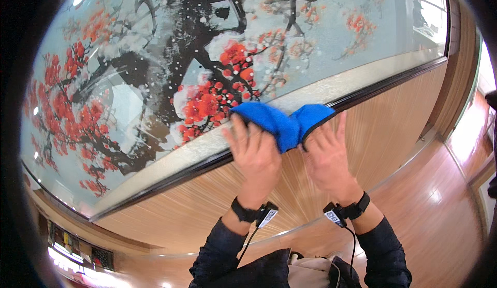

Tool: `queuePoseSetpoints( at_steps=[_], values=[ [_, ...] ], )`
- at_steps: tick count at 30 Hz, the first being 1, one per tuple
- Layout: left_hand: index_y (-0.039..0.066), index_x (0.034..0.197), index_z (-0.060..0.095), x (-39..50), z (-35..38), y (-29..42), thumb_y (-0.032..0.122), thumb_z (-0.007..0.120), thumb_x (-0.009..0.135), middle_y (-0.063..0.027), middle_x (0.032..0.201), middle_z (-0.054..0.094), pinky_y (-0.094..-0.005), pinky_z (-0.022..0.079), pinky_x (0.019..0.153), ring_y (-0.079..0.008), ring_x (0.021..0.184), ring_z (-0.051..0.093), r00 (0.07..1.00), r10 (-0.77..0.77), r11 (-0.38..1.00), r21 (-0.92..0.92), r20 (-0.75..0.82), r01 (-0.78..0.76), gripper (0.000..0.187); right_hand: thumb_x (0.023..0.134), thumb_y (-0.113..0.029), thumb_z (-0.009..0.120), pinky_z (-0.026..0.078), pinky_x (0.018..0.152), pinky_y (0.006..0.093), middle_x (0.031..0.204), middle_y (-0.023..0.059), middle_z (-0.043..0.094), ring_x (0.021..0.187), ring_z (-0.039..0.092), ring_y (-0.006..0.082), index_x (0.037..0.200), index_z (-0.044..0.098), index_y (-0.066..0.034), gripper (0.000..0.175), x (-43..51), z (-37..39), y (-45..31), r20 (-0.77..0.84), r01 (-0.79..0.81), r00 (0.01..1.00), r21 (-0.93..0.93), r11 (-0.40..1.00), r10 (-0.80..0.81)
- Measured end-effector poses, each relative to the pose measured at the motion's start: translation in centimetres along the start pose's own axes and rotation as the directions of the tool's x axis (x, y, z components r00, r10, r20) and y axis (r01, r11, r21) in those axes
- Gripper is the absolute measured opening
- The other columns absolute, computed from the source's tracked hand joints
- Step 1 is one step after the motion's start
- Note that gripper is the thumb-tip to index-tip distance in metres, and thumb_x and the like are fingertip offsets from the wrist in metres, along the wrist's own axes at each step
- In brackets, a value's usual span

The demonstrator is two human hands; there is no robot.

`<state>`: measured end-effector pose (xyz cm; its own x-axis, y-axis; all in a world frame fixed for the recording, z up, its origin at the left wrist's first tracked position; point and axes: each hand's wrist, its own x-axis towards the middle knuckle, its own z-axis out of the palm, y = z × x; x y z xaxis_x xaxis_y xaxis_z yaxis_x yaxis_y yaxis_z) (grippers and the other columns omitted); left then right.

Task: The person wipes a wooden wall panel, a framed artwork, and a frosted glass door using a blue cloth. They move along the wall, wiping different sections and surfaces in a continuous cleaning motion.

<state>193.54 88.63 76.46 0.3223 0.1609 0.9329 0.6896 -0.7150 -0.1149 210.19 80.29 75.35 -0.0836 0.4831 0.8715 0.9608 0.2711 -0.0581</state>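
A blue cloth (271, 123) with dark edging lies bunched against the lower edge of a large framed painting (217, 70) of red blossoms on dark branches. My left hand (256, 156) grips the cloth's left part, fingers pointing up over the pale border. At the cloth's right part is my right hand (326, 156), its fingers on the fabric and one finger stretched out past it. Beneath the cloth passes the frame's dark lower rail (186, 177), partly hidden. Both wrists wear black straps with small cabled devices.
Below the frame is a light wood-grain wall panel (174, 214). A glossy wooden floor (423, 202) spreads to the lower right. Wooden trim (464, 55) stands beyond the frame's right side. Lights and a window reflect in the picture's glossy surface.
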Motion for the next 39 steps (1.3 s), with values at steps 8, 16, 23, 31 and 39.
queuePoseSetpoints(
  at_steps=[8,16,23,31,39],
  values=[
    [-0.001,0.095,0.068,1.4,3.2,4.5,0.007,0.062,0.092,-0.0264,0.129,0.064,-0.0768,0.010,0.121,-0.0556,0.149,0.038,0.997,-0.077,0.997,0.034,0.023,0.076,0.010,0.088,-0.011,0.069,0.012,0.122,0.0781,0.123,0.0191,0.064,0.130,0.055,0.0406,0.115,0.068,0.0012,0.029,-0.8,-2.5,5.5,0.024,-0.007,1.000,-0.004,1.000,0.007],
    [0.000,0.124,0.071,2.3,6.3,6.7,0.006,0.062,0.096,-0.0249,0.152,0.056,-0.0744,0.000,0.122,-0.0565,0.154,0.026,0.995,-0.093,0.996,0.003,0.043,0.093,0.029,0.091,-0.017,0.064,0.011,0.119,0.0831,0.133,0.0159,0.064,0.138,0.052,0.0367,0.128,0.068,-0.0015,0.040,-0.3,-2.9,7.6,0.053,0.031,0.998,0.030,0.999,-0.033],
    [0.000,0.119,0.073,5.4,12.2,14.1,0.005,0.063,0.095,-0.0233,0.151,0.058,-0.0743,-0.005,0.122,-0.0562,0.155,0.026,0.996,-0.077,0.997,-0.011,0.048,0.077,0.027,0.090,-0.017,0.067,0.010,0.119,0.0838,0.135,0.0144,0.064,0.139,0.052,0.0355,0.129,0.068,-0.0026,0.042,-1.8,-6.7,17.3,0.142,-0.018,0.990,-0.004,1.000,0.018],
    [0.003,0.116,0.074,9.3,18.5,23.1,0.005,0.063,0.090,-0.0231,0.151,0.058,-0.0747,-0.010,0.121,-0.0573,0.156,0.022,0.989,-0.144,0.989,0.028,0.023,0.144,0.029,0.086,-0.015,0.071,0.010,0.118,0.0851,0.129,0.0137,0.065,0.135,0.055,0.0352,0.122,0.070,-0.0034,0.037,-2.3,-11.3,28.3,0.143,0.071,0.988,-0.031,0.997,-0.065],
    [0.003,0.123,0.074,10.3,22.8,26.4,0.006,0.061,0.086,-0.0222,0.156,0.054,-0.0790,-0.014,0.117,-0.0586,0.157,0.015,0.991,-0.108,0.992,-0.077,-0.078,0.102,0.040,0.082,-0.013,0.072,0.010,0.114,0.0898,0.126,0.0132,0.069,0.131,0.059,0.0350,0.113,0.074,-0.0032,0.032,-3.5,-12.3,34.6,0.072,0.096,0.993,-0.021,0.995,-0.095]
  ],
)
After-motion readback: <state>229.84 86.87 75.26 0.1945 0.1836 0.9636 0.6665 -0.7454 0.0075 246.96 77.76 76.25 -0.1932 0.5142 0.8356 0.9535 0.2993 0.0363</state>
